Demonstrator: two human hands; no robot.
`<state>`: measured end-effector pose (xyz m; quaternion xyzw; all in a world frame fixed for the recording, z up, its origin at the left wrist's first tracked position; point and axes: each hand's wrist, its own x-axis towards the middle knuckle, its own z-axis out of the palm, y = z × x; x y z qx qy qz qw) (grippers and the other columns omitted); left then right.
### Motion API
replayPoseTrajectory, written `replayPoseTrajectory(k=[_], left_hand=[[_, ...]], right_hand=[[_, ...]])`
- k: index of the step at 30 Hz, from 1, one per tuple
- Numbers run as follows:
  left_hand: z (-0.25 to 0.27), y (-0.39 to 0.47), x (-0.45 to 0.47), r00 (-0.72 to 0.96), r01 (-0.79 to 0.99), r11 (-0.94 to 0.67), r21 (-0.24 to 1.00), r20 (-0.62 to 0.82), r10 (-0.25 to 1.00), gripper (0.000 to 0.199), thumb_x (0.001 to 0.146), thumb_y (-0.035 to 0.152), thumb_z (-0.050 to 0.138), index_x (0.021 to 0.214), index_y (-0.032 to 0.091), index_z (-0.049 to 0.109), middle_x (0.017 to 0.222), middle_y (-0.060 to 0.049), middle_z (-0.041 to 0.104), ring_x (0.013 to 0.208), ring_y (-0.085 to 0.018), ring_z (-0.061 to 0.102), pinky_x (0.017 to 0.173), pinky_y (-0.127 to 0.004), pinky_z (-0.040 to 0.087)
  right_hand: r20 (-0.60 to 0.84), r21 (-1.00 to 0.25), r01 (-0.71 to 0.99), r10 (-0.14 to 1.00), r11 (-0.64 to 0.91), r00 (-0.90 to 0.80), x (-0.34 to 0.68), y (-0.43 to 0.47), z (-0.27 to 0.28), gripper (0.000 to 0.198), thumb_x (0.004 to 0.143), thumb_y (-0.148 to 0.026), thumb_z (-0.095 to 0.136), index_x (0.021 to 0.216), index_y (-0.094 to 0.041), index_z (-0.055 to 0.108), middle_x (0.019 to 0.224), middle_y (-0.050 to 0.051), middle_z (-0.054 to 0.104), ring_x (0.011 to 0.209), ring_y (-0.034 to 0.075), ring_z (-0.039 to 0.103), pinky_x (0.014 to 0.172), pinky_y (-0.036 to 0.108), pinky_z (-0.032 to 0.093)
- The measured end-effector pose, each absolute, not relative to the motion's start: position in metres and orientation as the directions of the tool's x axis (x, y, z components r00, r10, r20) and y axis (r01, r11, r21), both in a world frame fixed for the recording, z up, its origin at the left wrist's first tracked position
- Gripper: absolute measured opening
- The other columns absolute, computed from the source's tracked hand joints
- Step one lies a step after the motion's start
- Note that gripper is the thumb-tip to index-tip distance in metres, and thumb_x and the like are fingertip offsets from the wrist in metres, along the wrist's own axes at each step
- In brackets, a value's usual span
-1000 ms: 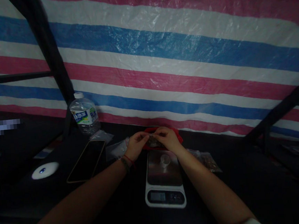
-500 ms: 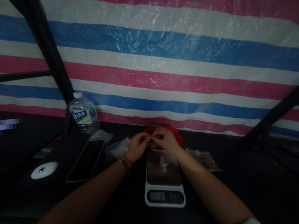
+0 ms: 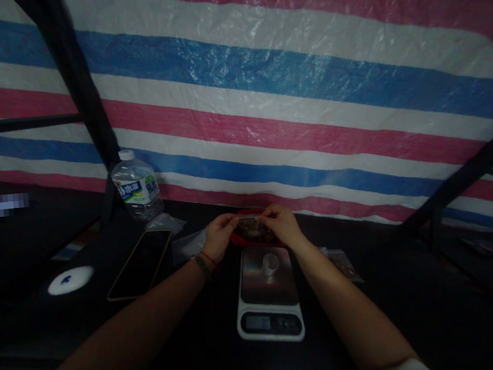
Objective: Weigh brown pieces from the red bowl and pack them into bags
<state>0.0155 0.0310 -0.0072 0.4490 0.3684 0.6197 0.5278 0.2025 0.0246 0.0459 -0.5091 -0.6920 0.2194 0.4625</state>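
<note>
The small bag [image 3: 252,229] pinched between the left hand [image 3: 219,237] and right hand [image 3: 281,228] holds dark bits too dim to identify (the red container [image 3: 238,240] behind is mostly hidden). The scale [image 3: 268,293] display is unreadable.

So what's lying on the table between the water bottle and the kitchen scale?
In the head view, a dark phone lies flat between the water bottle and the kitchen scale, with clear plastic bags beside it.
</note>
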Motion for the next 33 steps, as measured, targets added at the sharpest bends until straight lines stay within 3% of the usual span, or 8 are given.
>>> replayPoseTrajectory(k=[2, 6, 9, 13, 18, 24, 29, 33], left_hand=[[-0.009, 0.031, 0.017, -0.040, -0.396, -0.149, 0.906, 0.145, 0.989, 0.043, 0.061, 0.048, 0.082, 0.081, 0.013, 0.066, 0.075, -0.002, 0.067, 0.066, -0.012, 0.061, 0.063, -0.024, 0.052], [-0.009, 0.031, 0.019, -0.026, -0.507, -0.100, 0.856, 0.101, 0.995, 0.044, 0.062, 0.047, 0.082, 0.080, 0.016, 0.058, 0.074, 0.002, 0.062, 0.063, -0.009, 0.058, 0.060, -0.022, 0.050], [-0.009, 0.030, 0.020, -0.009, -0.557, -0.095, 0.825, 0.108, 0.994, 0.042, 0.065, 0.046, 0.081, 0.083, 0.016, 0.057, 0.080, 0.001, 0.064, 0.069, -0.011, 0.061, 0.064, -0.024, 0.052], [-0.005, 0.022, 0.023, 0.145, -0.523, -0.071, 0.849, 0.171, 0.975, 0.048, 0.063, 0.036, 0.085, 0.102, 0.016, 0.064, 0.104, -0.007, 0.071, 0.092, -0.019, 0.067, 0.084, -0.033, 0.054], [-0.001, 0.013, 0.025, 0.303, -0.387, -0.051, 0.921, 0.179, 0.936, 0.061, 0.065, 0.029, 0.083, 0.122, 0.019, 0.064, 0.112, -0.010, 0.072, 0.099, -0.024, 0.068, 0.090, -0.038, 0.054], [-0.006, 0.017, 0.023, 0.216, -0.357, -0.111, 0.927, 0.198, 0.956, 0.048, 0.067, 0.041, 0.081, 0.107, 0.015, 0.072, 0.109, -0.012, 0.073, 0.096, -0.025, 0.069, 0.089, -0.038, 0.055], [-0.006, 0.016, 0.023, 0.276, -0.355, -0.090, 0.931, 0.196, 0.941, 0.052, 0.067, 0.038, 0.082, 0.113, 0.017, 0.070, 0.111, -0.011, 0.073, 0.099, -0.025, 0.069, 0.090, -0.037, 0.054], [-0.010, 0.019, 0.024, 0.234, -0.358, -0.103, 0.928, 0.196, 0.952, 0.051, 0.066, 0.045, 0.082, 0.106, 0.015, 0.071, 0.107, -0.011, 0.074, 0.095, -0.025, 0.069, 0.089, -0.038, 0.054]], right_hand=[[0.383, -0.812, 0.460, 0.923, 0.359, -0.044, 0.200, 0.025, 0.041, 0.019, 0.075, -0.036, 0.070, 0.070, -0.018, 0.068, 0.074, 0.003, 0.068, 0.070, 0.017, 0.062, 0.067, 0.028, 0.048], [0.282, -0.904, 0.266, 0.935, 0.333, -0.213, 0.195, 0.026, 0.033, 0.032, 0.075, -0.039, 0.070, 0.100, -0.018, 0.069, 0.098, 0.006, 0.071, 0.083, 0.018, 0.067, 0.074, 0.029, 0.052], [0.188, -0.953, 0.175, 0.938, 0.246, -0.292, 0.192, 0.026, 0.032, 0.031, 0.077, -0.043, 0.068, 0.091, -0.016, 0.072, 0.087, 0.006, 0.073, 0.077, 0.019, 0.067, 0.072, 0.031, 0.053], [0.203, -0.969, 0.084, 0.941, 0.234, -0.272, 0.191, 0.025, 0.035, 0.035, 0.072, -0.042, 0.072, 0.097, -0.017, 0.073, 0.093, 0.005, 0.074, 0.083, 0.020, 0.068, 0.077, 0.032, 0.053], [0.188, -0.970, 0.130, 0.973, 0.205, -0.133, 0.187, 0.025, 0.028, 0.028, 0.070, -0.044, 0.072, 0.079, -0.017, 0.073, 0.073, 0.003, 0.071, 0.063, 0.017, 0.063, 0.060, 0.027, 0.049], [0.314, -0.922, 0.223, 0.948, 0.317, -0.051, 0.185, 0.026, 0.026, 0.028, 0.076, -0.045, 0.065, 0.076, -0.018, 0.072, 0.076, 0.004, 0.071, 0.070, 0.018, 0.064, 0.062, 0.026, 0.049], [0.278, -0.908, 0.306, 0.958, 0.286, -0.071, 0.191, 0.025, 0.036, 0.025, 0.071, -0.043, 0.070, 0.070, -0.018, 0.069, 0.068, 0.002, 0.067, 0.063, 0.016, 0.059, 0.056, 0.025, 0.045], [0.218, -0.942, 0.232, 0.969, 0.241, -0.118, 0.197, 0.026, 0.039, 0.027, 0.073, -0.044, 0.069, 0.073, -0.018, 0.064, 0.065, -0.001, 0.061, 0.059, 0.013, 0.053, 0.054, 0.023, 0.041]])
